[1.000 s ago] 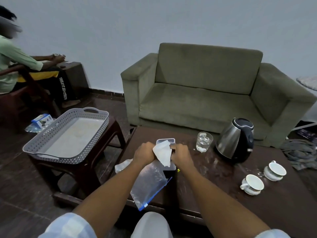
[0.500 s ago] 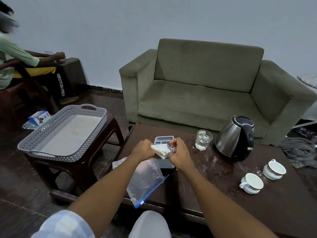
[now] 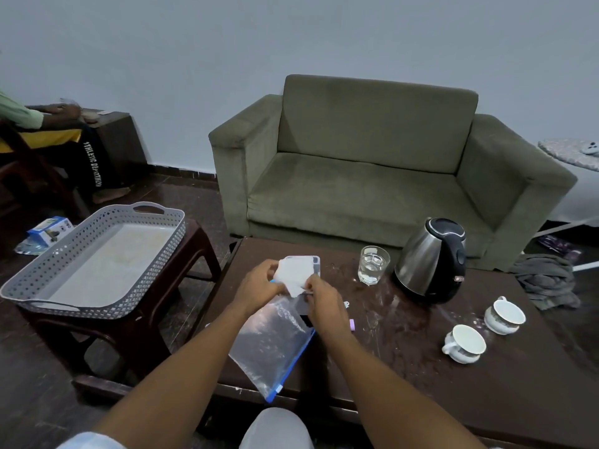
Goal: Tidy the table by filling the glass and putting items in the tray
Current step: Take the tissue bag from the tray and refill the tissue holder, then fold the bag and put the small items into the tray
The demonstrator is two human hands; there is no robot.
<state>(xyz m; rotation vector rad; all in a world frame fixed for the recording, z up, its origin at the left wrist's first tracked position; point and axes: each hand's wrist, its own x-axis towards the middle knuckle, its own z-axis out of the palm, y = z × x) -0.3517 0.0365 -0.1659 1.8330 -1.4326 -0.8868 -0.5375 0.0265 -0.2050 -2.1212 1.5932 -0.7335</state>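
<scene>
Both hands hold a white tissue [image 3: 293, 275] above the bench [image 3: 405, 351]: the left hand [image 3: 259, 285] pinches its left edge, the right hand [image 3: 324, 304] its lower corner along with a clear bag [image 3: 274, 343] (mouth hidden). The tray [image 3: 94, 254] sits well off to the left, nearer the left hand. The glass [image 3: 372, 265] holds water.

seated person [image 3: 48, 131] cut off at left edge, grey container [image 3: 316, 264] mostly hidden behind white tissue [image 3: 293, 275], box [image 3: 48, 230] label unreadable
</scene>
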